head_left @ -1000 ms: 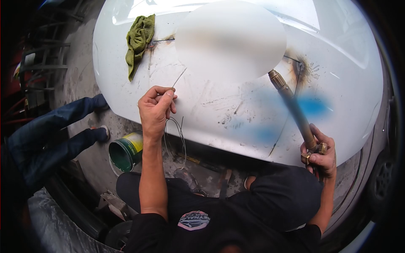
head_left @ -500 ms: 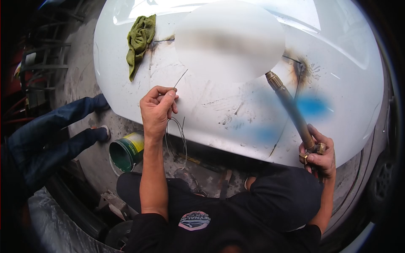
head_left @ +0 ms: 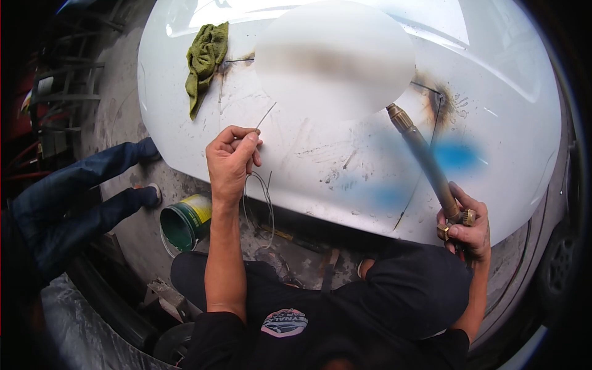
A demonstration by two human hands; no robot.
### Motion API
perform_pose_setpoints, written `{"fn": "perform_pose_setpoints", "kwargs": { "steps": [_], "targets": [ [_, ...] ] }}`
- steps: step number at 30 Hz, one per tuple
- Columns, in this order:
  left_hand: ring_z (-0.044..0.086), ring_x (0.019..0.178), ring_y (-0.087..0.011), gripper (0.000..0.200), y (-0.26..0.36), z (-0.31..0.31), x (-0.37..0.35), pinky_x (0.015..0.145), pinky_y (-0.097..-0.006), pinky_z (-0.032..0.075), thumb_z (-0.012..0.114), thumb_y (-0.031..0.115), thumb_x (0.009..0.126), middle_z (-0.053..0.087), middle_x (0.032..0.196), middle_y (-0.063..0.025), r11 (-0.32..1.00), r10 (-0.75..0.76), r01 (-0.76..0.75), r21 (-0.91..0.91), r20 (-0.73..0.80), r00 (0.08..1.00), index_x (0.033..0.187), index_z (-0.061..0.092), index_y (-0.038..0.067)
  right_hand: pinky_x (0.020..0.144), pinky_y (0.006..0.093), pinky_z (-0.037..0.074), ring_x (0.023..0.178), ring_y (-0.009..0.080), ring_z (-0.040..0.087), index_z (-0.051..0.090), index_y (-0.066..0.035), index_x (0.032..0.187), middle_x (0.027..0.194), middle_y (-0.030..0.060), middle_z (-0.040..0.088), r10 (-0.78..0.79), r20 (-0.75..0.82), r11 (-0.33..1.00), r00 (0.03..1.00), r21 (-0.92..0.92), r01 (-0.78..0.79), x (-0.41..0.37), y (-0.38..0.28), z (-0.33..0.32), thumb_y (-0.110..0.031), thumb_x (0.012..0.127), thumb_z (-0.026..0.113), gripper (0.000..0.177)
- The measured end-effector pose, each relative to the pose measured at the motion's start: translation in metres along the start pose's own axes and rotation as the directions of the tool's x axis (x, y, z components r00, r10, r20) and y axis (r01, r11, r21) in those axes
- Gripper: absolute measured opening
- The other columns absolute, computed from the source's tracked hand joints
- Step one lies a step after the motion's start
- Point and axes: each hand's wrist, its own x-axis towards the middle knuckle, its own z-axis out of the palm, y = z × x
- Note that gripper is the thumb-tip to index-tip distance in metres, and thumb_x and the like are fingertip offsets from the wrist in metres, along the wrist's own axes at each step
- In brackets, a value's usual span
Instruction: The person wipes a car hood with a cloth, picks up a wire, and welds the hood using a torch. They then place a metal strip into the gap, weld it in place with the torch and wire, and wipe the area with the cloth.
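My left hand [head_left: 233, 161] pinches a thin metal wire [head_left: 266, 115] between thumb and fingertips. The wire's straight end points up toward a blurred oval, and its loose loops [head_left: 270, 209] hang below the hand. In my right hand [head_left: 467, 225] is a gas torch [head_left: 425, 157], gripped at its brass valve end and slanting up to the left. The blurred patch hides the torch's far end. Under both hands lies a white car panel [head_left: 296, 148], with a scorched spot [head_left: 445, 102] and dark seams at the right.
A green cloth [head_left: 206, 58] rests on the panel's upper left. On the floor, a green bucket [head_left: 179, 225] lies tipped beside my left forearm. Another person's legs in jeans [head_left: 86, 179] show at the left. A blue paint smudge [head_left: 456, 154] marks the panel near the torch.
My left hand and the wire have shifted very slightly to the right. The torch has barely moved, and both holds are unchanged.
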Motion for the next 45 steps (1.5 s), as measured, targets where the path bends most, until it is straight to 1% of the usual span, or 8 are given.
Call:
{"fn": "perform_pose_setpoints", "kwargs": {
  "steps": [16,25,27,31,34,36,39,45],
  "targets": [
    [0.056,0.053,-0.0070,0.016,0.001,0.000,0.000,0.042,-0.0167,0.033,0.068,0.010,0.095,0.071,0.081,-0.0141,1.000,-0.017,0.017,-0.006,0.017,1.000,0.098,0.067,-0.006,0.037,0.0249,0.051,0.059,0.0189,0.065,0.048,0.001,0.147,0.082,0.0195,0.066,-0.007,-0.003,0.999,1.000,-0.033,0.007,-0.002,0.000,0.000,0.001,0.074,0.076,0.079],
    [0.056,0.053,-0.0075,0.017,-0.002,-0.006,0.001,0.042,-0.0172,0.032,0.067,0.010,0.095,0.071,0.083,-0.0159,0.997,0.031,-0.032,-0.064,-0.018,0.999,0.099,0.067,-0.006,0.037,0.0252,0.052,0.059,0.0199,0.065,0.047,0.001,0.148,0.082,0.0199,0.066,0.014,-0.033,0.999,0.999,-0.031,-0.015,0.001,-0.001,0.003,0.001,0.073,0.077,0.081],
    [0.056,0.053,-0.0075,0.017,-0.002,-0.008,0.002,0.042,-0.0172,0.032,0.067,0.010,0.096,0.071,0.084,-0.0161,0.997,0.041,-0.042,-0.062,-0.021,0.999,0.099,0.067,-0.006,0.037,0.0256,0.052,0.058,0.0210,0.066,0.047,0.000,0.148,0.082,0.0218,0.066,-0.020,0.036,0.996,0.999,0.084,0.017,0.002,0.001,-0.001,0.002,0.072,0.077,0.081],
    [0.056,0.053,-0.0074,0.017,-0.002,-0.010,0.002,0.042,-0.0170,0.032,0.067,0.010,0.095,0.072,0.083,-0.0157,0.998,0.049,-0.050,-0.043,-0.005,0.999,0.099,0.067,-0.006,0.036,0.0259,0.052,0.058,0.0221,0.066,0.047,-0.001,0.148,0.082,0.0235,0.066,-0.099,0.104,0.977,0.990,0.197,0.077,0.000,0.003,-0.009,0.003,0.071,0.077,0.083],
    [0.056,0.053,-0.0072,0.017,0.004,-0.004,-0.001,0.042,-0.0168,0.033,0.068,0.010,0.095,0.072,0.083,-0.0148,1.000,0.020,-0.021,-0.020,-0.007,1.000,0.099,0.067,-0.006,0.036,0.0261,0.052,0.058,0.0225,0.067,0.047,-0.001,0.148,0.082,0.0238,0.066,-0.098,0.083,0.983,0.992,0.162,0.084,-0.004,-0.001,-0.011,0.003,0.070,0.077,0.084],
    [0.056,0.053,-0.0071,0.017,0.006,-0.002,-0.001,0.042,-0.0169,0.033,0.068,0.011,0.095,0.072,0.083,-0.0145,1.000,0.014,-0.014,-0.012,-0.006,1.000,0.098,0.067,-0.006,0.036,0.0258,0.052,0.058,0.0222,0.067,0.047,0.000,0.148,0.082,0.0234,0.066,-0.053,0.008,0.990,0.999,0.130,0.052,-0.007,0.000,-0.009,0.003,0.070,0.077,0.083],
    [0.056,0.053,-0.0070,0.016,0.004,-0.002,0.000,0.042,-0.0171,0.033,0.068,0.011,0.095,0.072,0.083,-0.0140,1.000,0.007,-0.007,-0.005,0.000,1.000,0.098,0.067,-0.005,0.037,0.0256,0.053,0.058,0.0217,0.066,0.047,0.002,0.147,0.082,0.0227,0.066,-0.002,-0.034,0.998,0.999,0.062,0.005,-0.008,-0.003,-0.004,0.002,0.071,0.076,0.082],
    [0.056,0.053,-0.0069,0.017,0.002,-0.001,-0.001,0.042,-0.0170,0.033,0.068,0.011,0.095,0.072,0.082,-0.0137,1.000,0.004,-0.004,-0.001,0.011,1.000,0.097,0.067,-0.006,0.038,0.0253,0.053,0.060,0.0209,0.066,0.047,0.002,0.148,0.083,0.0203,0.067,0.004,-0.009,1.000,1.000,-0.004,-0.004,-0.004,-0.003,-0.003,0.001,0.073,0.077,0.080]
  ]
}}
